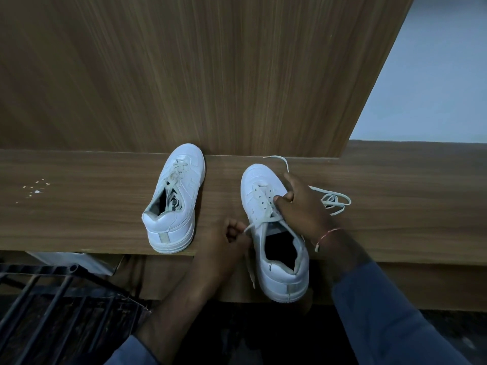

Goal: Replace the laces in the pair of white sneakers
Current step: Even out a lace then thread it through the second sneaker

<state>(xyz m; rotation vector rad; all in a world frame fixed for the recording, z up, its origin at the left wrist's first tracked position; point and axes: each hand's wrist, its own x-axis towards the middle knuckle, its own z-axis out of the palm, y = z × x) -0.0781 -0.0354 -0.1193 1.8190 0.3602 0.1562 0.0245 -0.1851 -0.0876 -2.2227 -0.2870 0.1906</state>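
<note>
Since the lace [263, 222] is judged limp, it is best pinched close to the sneaker [286, 275]; left hand [226, 241] and right hand [303, 206] fingers are clamped on it.

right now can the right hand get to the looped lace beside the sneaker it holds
Probably yes: the looped lace lies on the wooden ledge just past the right hand, with nothing between them. The hand grips the right sneaker, so it must let go first.
</note>
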